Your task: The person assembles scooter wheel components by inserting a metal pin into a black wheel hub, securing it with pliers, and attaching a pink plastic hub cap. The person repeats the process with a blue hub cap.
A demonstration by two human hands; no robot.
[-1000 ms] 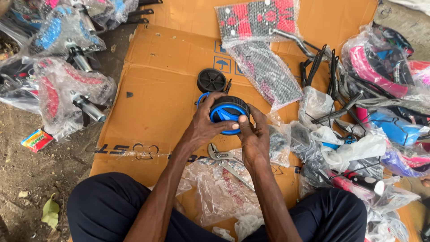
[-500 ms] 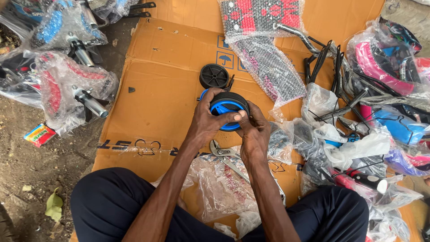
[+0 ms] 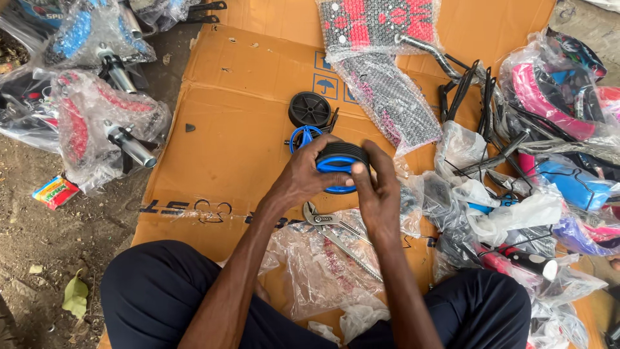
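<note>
Both hands held the wheel (image 3: 340, 165) tread-up between them — left hand (image 3: 303, 178) cupped its left side, right hand (image 3: 378, 194) pinched the right.

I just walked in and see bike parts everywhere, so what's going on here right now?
A person sits on a flattened cardboard sheet on the ground, holding a small blue wheel with a black tyre in both hands. The left hand cups it from the side and the right hand grips its other side. Pliers lie on the cardboard just below the hands. A second blue wheel and a black wheel lie just beyond, with plastic-wrapped bicycle parts all around.
</note>
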